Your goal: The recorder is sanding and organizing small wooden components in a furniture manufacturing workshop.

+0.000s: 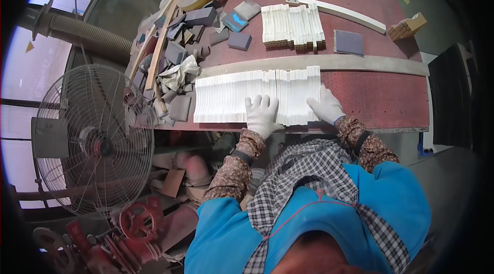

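Note:
A long row of thin white strips (226,96), packed side by side, lies along the near edge of the red-topped table (375,91). Spread fingers of my gloved left hand (263,114) rest on the row right of its middle, close to a narrow gap between strips. At the row's right end is my gloved right hand (328,107), its thumb apart from the fingers and touching the last strips. Both hands are open. Farther back stands a shorter bundle of similar white strips (290,26), with uneven ends.
A pale straight bar (370,65) crosses the table behind the row. Sanding blocks and scraps (177,52) crowd the left side, beside wooden sticks (160,50). A grey square pad (348,43) and a long white piece (339,12) lie far right. A caged fan (95,140) stands left.

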Demonstrator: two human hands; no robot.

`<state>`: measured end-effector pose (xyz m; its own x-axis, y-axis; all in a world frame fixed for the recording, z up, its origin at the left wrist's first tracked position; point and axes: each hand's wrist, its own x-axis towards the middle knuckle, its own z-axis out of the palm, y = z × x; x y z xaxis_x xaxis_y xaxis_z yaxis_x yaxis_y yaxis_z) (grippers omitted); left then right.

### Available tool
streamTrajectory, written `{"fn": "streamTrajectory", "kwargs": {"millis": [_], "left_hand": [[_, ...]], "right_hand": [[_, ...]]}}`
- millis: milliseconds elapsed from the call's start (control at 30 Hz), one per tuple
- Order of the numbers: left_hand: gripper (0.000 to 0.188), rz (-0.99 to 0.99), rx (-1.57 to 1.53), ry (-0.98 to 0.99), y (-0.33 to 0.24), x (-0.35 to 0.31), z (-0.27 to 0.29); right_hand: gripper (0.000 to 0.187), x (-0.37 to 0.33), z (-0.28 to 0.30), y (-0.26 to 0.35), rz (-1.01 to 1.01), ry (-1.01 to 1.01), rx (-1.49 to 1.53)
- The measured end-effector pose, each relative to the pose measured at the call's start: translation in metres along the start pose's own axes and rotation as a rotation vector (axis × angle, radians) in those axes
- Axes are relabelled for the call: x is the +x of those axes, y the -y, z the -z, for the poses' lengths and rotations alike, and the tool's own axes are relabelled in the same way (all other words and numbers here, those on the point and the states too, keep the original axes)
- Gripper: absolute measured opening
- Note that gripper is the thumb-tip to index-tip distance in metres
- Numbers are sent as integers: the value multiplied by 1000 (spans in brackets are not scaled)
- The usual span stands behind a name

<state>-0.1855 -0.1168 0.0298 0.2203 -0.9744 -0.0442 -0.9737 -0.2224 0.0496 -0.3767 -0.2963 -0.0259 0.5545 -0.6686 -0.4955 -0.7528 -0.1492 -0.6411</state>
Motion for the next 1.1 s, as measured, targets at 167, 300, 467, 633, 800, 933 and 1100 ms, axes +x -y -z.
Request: {"fn": "streamTrajectory", "kwargs": {"millis": [167,300,467,633,800,933,1100], "left_hand": [[102,-20,-31,-42,-9,-14,-2],[108,-106,-38,-69,-30,-6,-9],[113,-145,-45,-14,-35,26,-17],[117,-51,-81,40,-31,29,-18],[117,-30,-50,30,-20,3,-16],[112,-49,93,41,3,5,-7],[109,34,30,82,6,9,-7]], "right_hand": [[94,-32,19,-1,94,83,-9],[118,-67,22,-3,124,99,-276],[99,-59,8,5,116,9,-293],[91,-44,5,10,255,-49,-349],[120,-59,-7,-3,237,-133,-436],[124,-44,-22,-4,274,-214,-502],[113,-40,-21,1,282,-228,-470]]}}
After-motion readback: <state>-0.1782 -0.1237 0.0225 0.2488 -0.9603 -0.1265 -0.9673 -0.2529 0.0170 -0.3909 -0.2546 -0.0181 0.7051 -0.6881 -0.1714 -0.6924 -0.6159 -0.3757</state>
